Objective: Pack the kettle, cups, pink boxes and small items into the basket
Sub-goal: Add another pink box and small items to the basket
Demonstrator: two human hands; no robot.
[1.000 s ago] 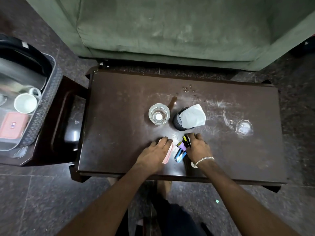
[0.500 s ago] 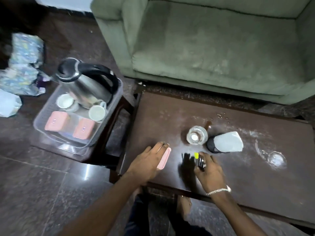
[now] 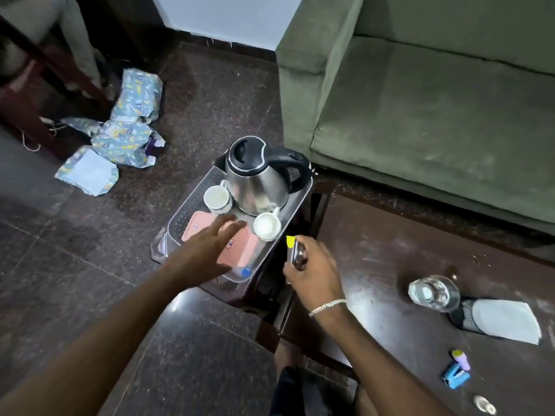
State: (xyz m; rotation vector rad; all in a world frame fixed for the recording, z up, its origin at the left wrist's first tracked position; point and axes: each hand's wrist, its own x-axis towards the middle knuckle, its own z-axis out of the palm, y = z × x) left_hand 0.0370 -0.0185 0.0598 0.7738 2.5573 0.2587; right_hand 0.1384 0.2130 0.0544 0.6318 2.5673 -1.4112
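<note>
The clear plastic basket [image 3: 180, 217] stands on a low dark stand left of the table. It holds the steel kettle [image 3: 258, 181], two white cups [image 3: 216, 199] [image 3: 266, 226] and the pink boxes [image 3: 244, 252]. My left hand [image 3: 207, 250] hovers over the pink boxes, fingers spread, nothing visible in it. My right hand [image 3: 312, 268] is at the basket's right rim, closed on a yellow-tipped marker and a dark small item [image 3: 292, 247]. A purple item [image 3: 461, 359] and a blue one [image 3: 455, 378] lie on the dark table [image 3: 390, 259].
A drinking glass [image 3: 434, 292] and a black mesh holder with white paper [image 3: 498, 321] stand on the table's right part. A green sofa [image 3: 435, 115] is behind it. Patterned packages [image 3: 129, 127] lie on the floor at the left.
Both hands left the table and swung left to the basket. The flat pink item under my left hand is no longer seen in it. My right hand carried the marker along.
</note>
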